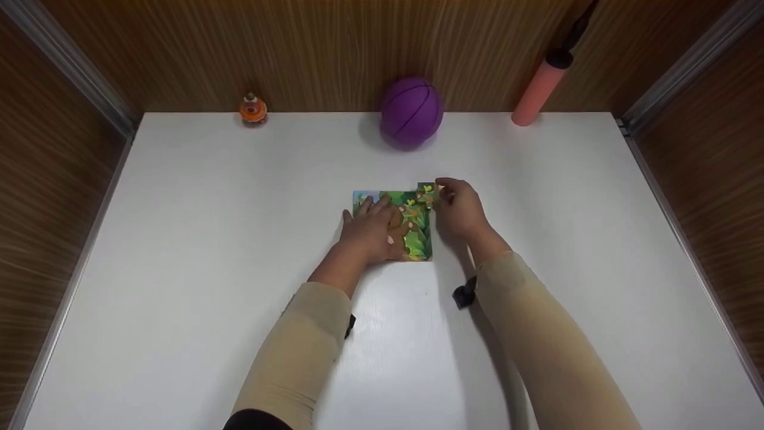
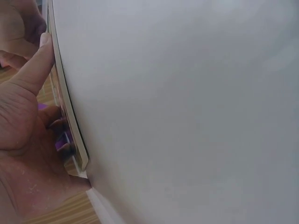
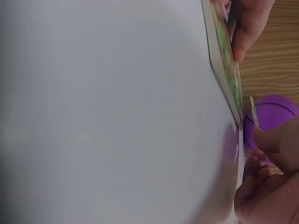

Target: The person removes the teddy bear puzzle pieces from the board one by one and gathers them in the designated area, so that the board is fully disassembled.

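A square jigsaw puzzle [image 1: 419, 243] with a green, leafy picture lies on the white table. My left hand [image 1: 369, 233] rests spread over its left half, covering much of the picture; in the left wrist view the hand [image 2: 23, 126] lies along the board's edge. My right hand [image 1: 461, 209] pinches a small puzzle piece [image 1: 425, 192] between thumb and fingers, at the board's top right corner. In the right wrist view this piece [image 3: 254, 111] is raised and tilted, apart from the board [image 3: 226, 65].
A purple ball [image 1: 412, 112] stands behind the puzzle, against the wood-grain back wall. A small orange toy figure [image 1: 253, 110] is at the back left, and a pink pump [image 1: 540, 89] with a black top leans at the back right. Wooden side walls [image 1: 710, 119] flank the table.
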A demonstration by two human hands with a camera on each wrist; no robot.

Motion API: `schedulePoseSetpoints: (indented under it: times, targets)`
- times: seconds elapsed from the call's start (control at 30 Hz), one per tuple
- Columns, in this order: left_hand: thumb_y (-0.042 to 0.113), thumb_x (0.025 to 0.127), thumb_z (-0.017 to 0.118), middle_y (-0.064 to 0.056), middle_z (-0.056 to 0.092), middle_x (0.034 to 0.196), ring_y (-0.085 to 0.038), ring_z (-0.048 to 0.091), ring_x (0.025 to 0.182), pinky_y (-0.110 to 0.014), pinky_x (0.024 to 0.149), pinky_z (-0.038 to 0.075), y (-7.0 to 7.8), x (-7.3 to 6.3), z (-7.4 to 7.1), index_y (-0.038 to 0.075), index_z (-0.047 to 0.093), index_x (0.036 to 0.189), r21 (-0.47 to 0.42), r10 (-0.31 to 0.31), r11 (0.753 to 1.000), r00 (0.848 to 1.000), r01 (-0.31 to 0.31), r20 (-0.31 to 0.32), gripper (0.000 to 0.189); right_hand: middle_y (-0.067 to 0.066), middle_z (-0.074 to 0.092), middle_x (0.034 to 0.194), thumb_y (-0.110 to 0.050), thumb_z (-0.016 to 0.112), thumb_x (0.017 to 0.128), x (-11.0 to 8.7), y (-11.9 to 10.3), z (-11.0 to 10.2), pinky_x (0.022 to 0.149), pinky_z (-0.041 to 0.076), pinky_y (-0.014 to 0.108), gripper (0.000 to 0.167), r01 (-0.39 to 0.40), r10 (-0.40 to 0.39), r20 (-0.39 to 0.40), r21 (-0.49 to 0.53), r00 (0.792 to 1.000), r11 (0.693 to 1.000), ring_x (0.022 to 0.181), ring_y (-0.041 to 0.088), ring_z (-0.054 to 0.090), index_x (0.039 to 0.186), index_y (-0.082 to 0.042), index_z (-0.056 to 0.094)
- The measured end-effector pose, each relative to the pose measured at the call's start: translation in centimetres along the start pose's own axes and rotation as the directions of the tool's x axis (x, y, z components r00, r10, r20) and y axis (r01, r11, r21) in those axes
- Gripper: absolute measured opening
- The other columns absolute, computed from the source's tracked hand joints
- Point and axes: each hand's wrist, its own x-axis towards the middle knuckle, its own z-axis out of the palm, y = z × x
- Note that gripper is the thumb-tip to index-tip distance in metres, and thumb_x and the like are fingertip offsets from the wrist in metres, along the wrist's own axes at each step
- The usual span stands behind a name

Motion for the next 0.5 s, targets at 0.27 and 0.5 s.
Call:
schedulePoseSetpoints:
  times: [0.27, 0.5]
  targets:
    - [0.061, 0.083, 0.085, -0.002, 0.014, 0.178, -0.034, 0.003, 0.163, -0.073, 0.124, 0.008, 0.0, 0.0, 0.2, 0.025, 0.038, 0.166, -0.004, 0.001, 1.000, 1.000, -0.001, -0.008, 0.102, 0.022, 0.059, 0.129, 0.002, 0.047, 0.105, 1.4, 0.7, -1.5, 0.103, 0.046, 0.048, 0.047, -0.049, 0.048, -0.020, -0.045, 0.999, 0.998, 0.114, 0.031, 0.054, 0.152, -0.001, 0.052]
    - [0.060, 0.084, 0.085, -0.003, 0.015, 0.178, -0.033, 0.003, 0.163, -0.072, 0.124, 0.008, 0.2, -0.3, -0.1, 0.023, 0.034, 0.168, -0.002, 0.003, 1.000, 1.000, -0.003, -0.012, 0.105, 0.014, 0.053, 0.132, -0.001, 0.044, 0.107, 1.9, 1.1, -1.8, 0.109, 0.042, 0.043, 0.050, -0.185, 0.183, 0.044, 0.026, 0.982, 0.982, 0.120, 0.027, 0.048, 0.156, -0.008, 0.049]
